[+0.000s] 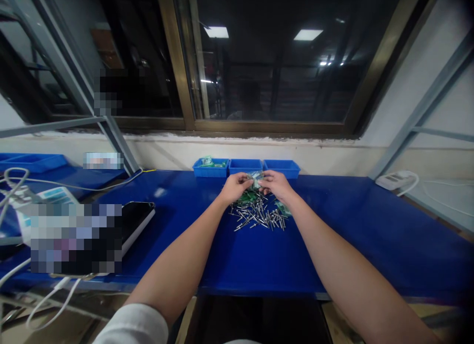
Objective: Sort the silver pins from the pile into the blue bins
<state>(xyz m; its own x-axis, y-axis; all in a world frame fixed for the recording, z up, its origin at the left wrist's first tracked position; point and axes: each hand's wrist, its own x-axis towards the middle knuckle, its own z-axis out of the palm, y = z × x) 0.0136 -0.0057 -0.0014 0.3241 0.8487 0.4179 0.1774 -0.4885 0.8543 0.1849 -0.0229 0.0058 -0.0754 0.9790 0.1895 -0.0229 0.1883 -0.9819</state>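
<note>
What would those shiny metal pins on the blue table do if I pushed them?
The metal pins would probably slide apart, since they lie loose and crisscrossed. Some might roll a little, being slim and rod-like on a smooth-looking blue tabletop. They'd likely feel stiff, because they look straight and metallic.

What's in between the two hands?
In the head view, what looks like a small shiny packet is between the left hand and right hand, both holding it.

A head-worn camera looks forward and down across the table (259, 267), facing windows (289, 82).
</note>
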